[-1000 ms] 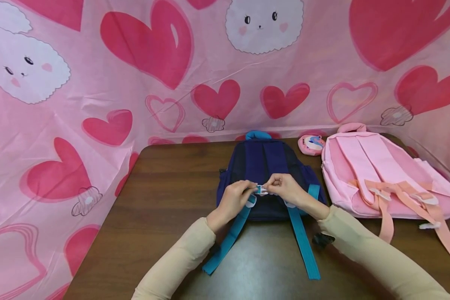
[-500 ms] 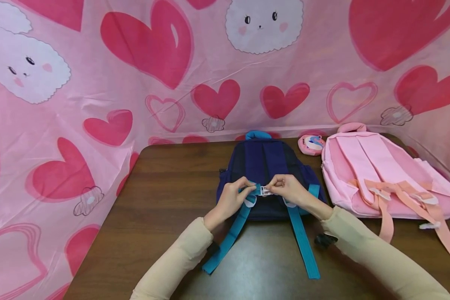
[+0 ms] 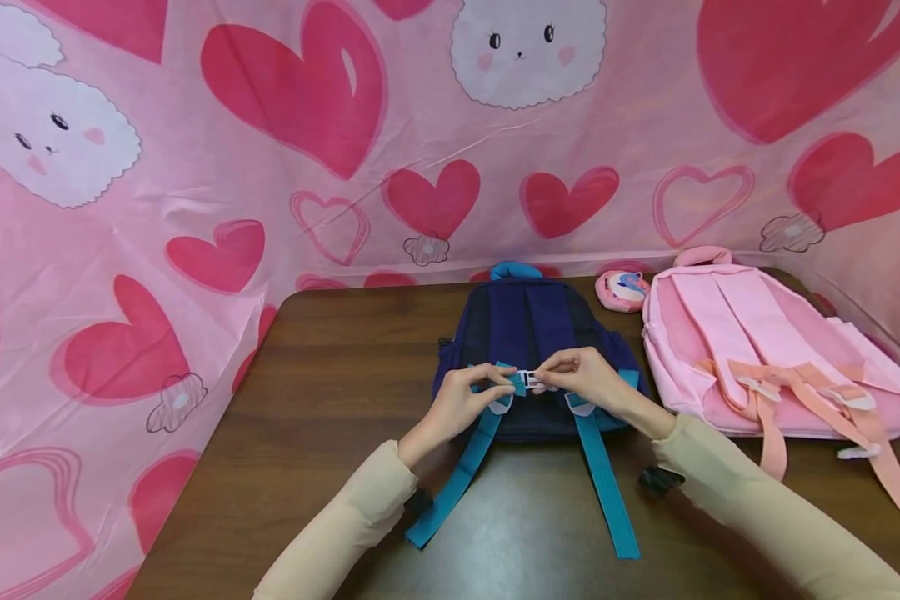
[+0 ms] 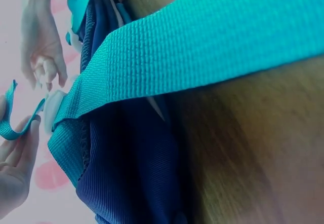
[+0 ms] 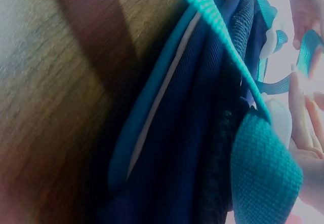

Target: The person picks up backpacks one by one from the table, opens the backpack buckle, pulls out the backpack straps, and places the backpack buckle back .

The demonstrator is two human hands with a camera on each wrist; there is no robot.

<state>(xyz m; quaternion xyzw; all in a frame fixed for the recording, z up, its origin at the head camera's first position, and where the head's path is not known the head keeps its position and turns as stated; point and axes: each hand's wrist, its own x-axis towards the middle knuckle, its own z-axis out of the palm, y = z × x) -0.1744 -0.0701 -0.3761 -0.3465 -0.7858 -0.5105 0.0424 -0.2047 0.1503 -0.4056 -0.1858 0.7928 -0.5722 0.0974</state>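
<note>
A navy backpack (image 3: 512, 321) lies on the table with its shoulder straps facing up. Over its lower part, my left hand (image 3: 457, 407) pinches a short teal webbing strap (image 3: 518, 384) between thumb and fingers, just left of a white plastic buckle (image 3: 528, 380). On the buckle's right side my right hand (image 3: 591, 382) pinches its end with thumb and forefinger. The left wrist view shows the strap end looping up from the left hand (image 4: 15, 168). In the right wrist view, the right hand (image 5: 306, 133) is partly cut off and washed out.
Two long teal straps (image 3: 603, 483) hang from white adjusters onto the brown table (image 3: 330, 400). A pink backpack (image 3: 772, 333) with peach straps lies to the right. Between the packs sits a small pink pouch (image 3: 622, 290). A pink heart-print cloth (image 3: 420, 125) hangs behind.
My left hand has shifted slightly down and left, its fingers regripping along the teal webbing by the buckle. My right hand stays on the buckle, its wrist slightly farther right.
</note>
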